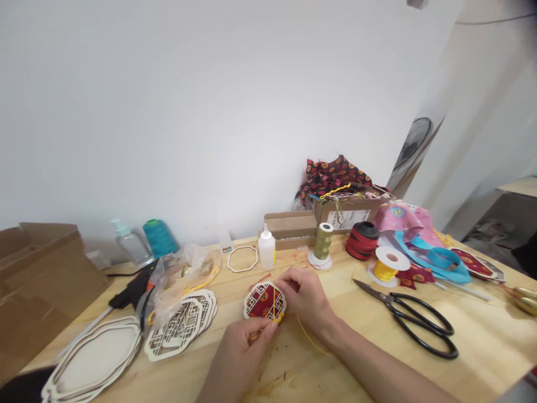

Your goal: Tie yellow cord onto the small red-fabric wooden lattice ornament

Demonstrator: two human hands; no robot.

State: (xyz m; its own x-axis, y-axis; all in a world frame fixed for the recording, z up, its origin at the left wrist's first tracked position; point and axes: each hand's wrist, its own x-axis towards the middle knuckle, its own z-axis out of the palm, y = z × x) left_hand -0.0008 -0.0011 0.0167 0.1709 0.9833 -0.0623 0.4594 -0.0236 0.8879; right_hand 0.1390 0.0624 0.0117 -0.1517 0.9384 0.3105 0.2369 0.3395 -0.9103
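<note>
A small lattice-cut wooden piece backed with red patterned fabric (262, 300) lies on the wooden table (482, 336). A yellow cord (274, 302) runs across it and trails off toward the right. My left hand (243, 344) pinches the cord at the piece's lower edge, fingers closed. My right hand (308, 296) rests at the piece's upper right edge, its fingers curled on the cord and the rim.
Black scissors (413, 322) lie to the right. Behind stand a glue bottle (266, 250), a gold thread spool (323, 243), a yellow cord spool (388, 264) and red ribbon (363, 239). Stacked lattice frames (180, 324), a plastic bag (184, 277) and a glue gun (134, 288) are left. Cardboard boxes (33, 280) flank the table.
</note>
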